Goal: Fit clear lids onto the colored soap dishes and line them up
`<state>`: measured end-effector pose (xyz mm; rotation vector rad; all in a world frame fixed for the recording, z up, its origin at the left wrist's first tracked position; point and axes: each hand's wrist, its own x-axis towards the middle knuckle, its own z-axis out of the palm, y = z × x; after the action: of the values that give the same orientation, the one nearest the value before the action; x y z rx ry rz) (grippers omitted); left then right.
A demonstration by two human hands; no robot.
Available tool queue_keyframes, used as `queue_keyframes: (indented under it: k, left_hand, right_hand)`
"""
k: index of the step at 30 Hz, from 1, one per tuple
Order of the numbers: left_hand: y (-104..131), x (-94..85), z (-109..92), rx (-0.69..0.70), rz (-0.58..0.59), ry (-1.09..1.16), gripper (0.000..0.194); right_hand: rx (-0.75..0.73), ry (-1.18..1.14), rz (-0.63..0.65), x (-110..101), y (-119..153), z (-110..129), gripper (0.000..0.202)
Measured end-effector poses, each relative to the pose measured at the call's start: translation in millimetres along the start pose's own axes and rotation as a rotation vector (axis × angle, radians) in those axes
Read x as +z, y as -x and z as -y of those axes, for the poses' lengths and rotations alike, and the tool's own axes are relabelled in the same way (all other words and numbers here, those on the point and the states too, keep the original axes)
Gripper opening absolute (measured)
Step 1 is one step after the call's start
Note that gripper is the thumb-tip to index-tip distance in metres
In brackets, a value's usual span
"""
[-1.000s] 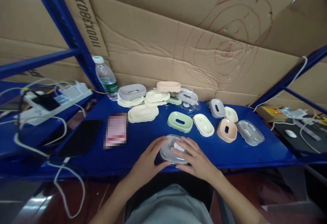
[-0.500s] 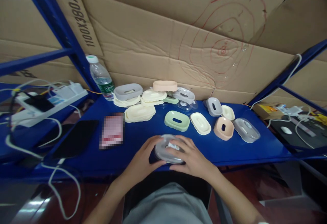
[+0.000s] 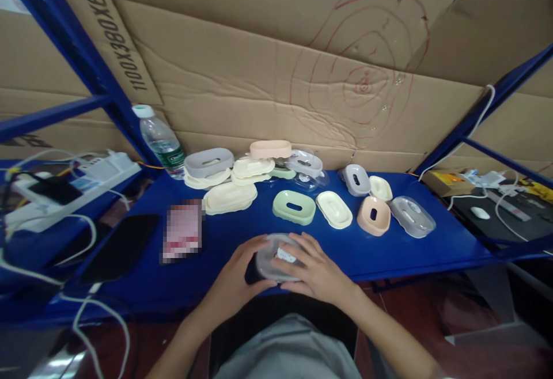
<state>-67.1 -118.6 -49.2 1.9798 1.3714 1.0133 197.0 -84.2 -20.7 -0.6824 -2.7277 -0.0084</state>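
Observation:
A grey oval soap dish (image 3: pixel 270 261) with a clear plastic cover and a small white label sits at the front edge of the blue table. My left hand (image 3: pixel 239 269) grips its left end, thumb at the near side. On the right end my right hand (image 3: pixel 313 266) is closed, with fingers lying across the top. The fingers hide part of the label and the right end. Beyond the hands lie a green slotted tray (image 3: pixel 294 215), a cream oval piece (image 3: pixel 334 209) and a peach slotted tray (image 3: pixel 374 223).
Stacked cream pieces (image 3: pixel 231 197) and a grey tray (image 3: pixel 208 162) lie at the back left, near a water bottle (image 3: pixel 162 143). A covered grey dish (image 3: pixel 412 216) lies at the right. Phone (image 3: pixel 121 247), pixelated card (image 3: pixel 182 232) and cables are on the left.
The view has shifted slightly, so most table items appear a little further left. Both hands still hold the grey soap dish, with little change in grip.

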Motion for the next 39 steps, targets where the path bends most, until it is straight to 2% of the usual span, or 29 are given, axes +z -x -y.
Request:
queue_keyframes:
  k: [6, 9, 12, 15, 17, 19, 20, 22, 24, 28, 32, 34, 36, 38, 39]
  left_hand:
    - [2, 3.1, -1, 0.003, 0.011, -0.047, 0.068]
    - [4, 3.4, -4, 0.012, 0.045, -0.078, 0.072]
    - [5, 1.7, -7, 0.017, 0.056, -0.11, 0.068]
    - [2, -0.5, -10, 0.035, 0.048, -0.147, 0.06]
    - [-6, -1.1, -14, 0.061, 0.053, -0.194, 0.056]
    - [-20, 0.2, -18, 0.103, 0.063, -0.27, 0.055]
    - [-29, 2.0, -20, 0.128, 0.069, -0.319, 0.055]
    - [-48, 8.2, -23, 0.178, 0.068, -0.424, 0.055]
    - [-66, 16.3, -26, 0.215, 0.047, -0.5, 0.055]
    - [-78, 25.2, -27, 0.26, 0.026, -0.543, 0.055]
    - [-61, 13.7, -24, 0.28, 0.007, -0.579, 0.046]
    - [-50, 4.3, -19, 0.278, 0.021, -0.564, 0.041]
    - [-40, -3.0, -12, 0.261, 0.039, -0.539, 0.038]
    - [-31, -6.3, -4, 0.239, 0.024, -0.521, 0.035]
    - [-28, -6.6, -1, 0.231, 0.009, -0.517, 0.034]
  right_hand:
    - [0.157, -0.176, -0.071, -1, 6, -3, 0.074]
    - [0.208, -0.201, -0.103, -3, 23, -2, 0.073]
    - [0.321, -0.125, -0.197, -12, 66, -1, 0.068]
    - [0.554, -0.013, -0.369, -37, 138, -14, 0.062]
    - [0.793, 0.111, -0.543, -62, 195, -38, 0.063]
    - [1.022, 0.321, -0.782, -87, 251, -74, 0.07]
    - [1.104, 0.408, -0.823, -96, 276, -95, 0.077]
    - [1.178, 0.502, -0.773, -107, 314, -138, 0.091]
    - [1.194, 0.524, -0.725, -106, 334, -177, 0.092]
    - [1.081, 0.525, -0.682, -92, 331, -227, 0.089]
    - [1.053, 0.261, -0.636, -92, 311, -246, 0.08]
    - [1.059, 0.186, -0.659, -98, 299, -246, 0.069]
    - [1.041, 0.217, -0.748, -103, 278, -237, 0.063]
    - [0.965, 0.263, -0.811, -101, 243, -217, 0.059]
    - [0.915, 0.27, -0.8, -96, 221, -202, 0.055]
